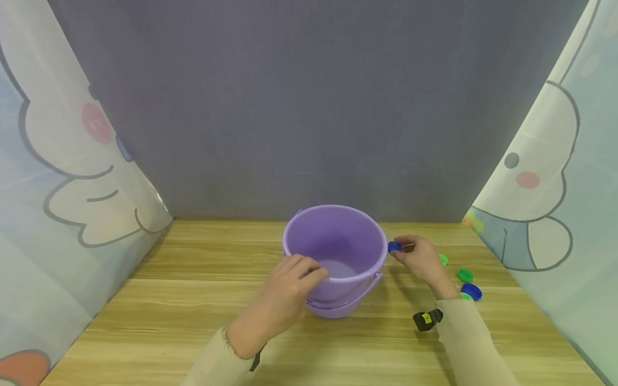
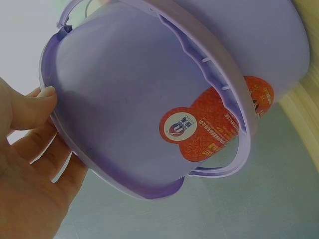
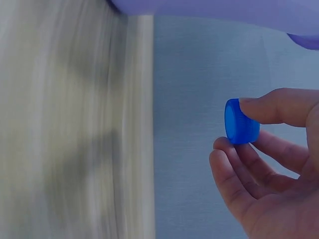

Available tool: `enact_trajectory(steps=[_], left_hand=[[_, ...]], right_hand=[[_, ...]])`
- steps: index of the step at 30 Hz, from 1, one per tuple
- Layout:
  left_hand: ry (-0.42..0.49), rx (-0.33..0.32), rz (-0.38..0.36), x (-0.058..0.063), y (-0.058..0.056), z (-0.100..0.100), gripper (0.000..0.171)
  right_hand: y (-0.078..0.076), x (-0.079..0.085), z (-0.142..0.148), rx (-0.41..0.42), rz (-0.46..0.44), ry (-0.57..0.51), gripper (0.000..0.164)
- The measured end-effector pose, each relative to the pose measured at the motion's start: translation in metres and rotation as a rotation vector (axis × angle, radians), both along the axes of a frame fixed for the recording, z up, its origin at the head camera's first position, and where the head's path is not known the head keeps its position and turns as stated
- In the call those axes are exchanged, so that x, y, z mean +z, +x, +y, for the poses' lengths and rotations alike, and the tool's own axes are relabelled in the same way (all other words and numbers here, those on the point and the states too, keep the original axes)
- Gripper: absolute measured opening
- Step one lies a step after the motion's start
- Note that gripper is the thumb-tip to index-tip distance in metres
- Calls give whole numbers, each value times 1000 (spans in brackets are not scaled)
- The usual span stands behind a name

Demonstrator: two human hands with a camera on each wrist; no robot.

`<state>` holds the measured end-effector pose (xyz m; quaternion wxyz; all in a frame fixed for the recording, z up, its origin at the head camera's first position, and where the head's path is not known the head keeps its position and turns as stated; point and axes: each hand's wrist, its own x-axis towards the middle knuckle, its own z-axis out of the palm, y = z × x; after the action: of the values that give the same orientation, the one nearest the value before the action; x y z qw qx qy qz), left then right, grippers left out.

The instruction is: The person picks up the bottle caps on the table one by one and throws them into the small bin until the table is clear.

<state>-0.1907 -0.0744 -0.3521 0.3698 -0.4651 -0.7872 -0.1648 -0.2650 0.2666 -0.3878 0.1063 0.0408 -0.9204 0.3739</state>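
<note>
blue cap point(image 3: 242, 127) in right grip point(image 1: 420, 259), left grip point(image 1: 286, 289) partly hiding bucket point(image 1: 338, 236)

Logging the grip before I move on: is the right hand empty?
No, the right wrist view shows the right hand pinching a blue cap between thumb and fingers.

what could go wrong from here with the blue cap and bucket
The small blue cap is only pinched in the right hand, so it might slip.
It is outside the purple bucket, so a drop could land it on the table.
The left hand grips the rim, so a tug might tip the bucket.
</note>
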Motion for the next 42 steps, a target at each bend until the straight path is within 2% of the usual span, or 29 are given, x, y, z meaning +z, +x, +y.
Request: enact_trajectory(steps=[27, 37, 42], left_hand=[[4, 2, 5, 1, 0, 0, 50], [-9, 5, -13, 2, 1, -1, 49], [-6, 2, 6, 1, 0, -1, 50]], right_hand=[[19, 20, -16, -24, 161, -70, 42], [27, 36, -22, -31, 176, -76, 42], [32, 43, -23, -36, 190, -78, 42]])
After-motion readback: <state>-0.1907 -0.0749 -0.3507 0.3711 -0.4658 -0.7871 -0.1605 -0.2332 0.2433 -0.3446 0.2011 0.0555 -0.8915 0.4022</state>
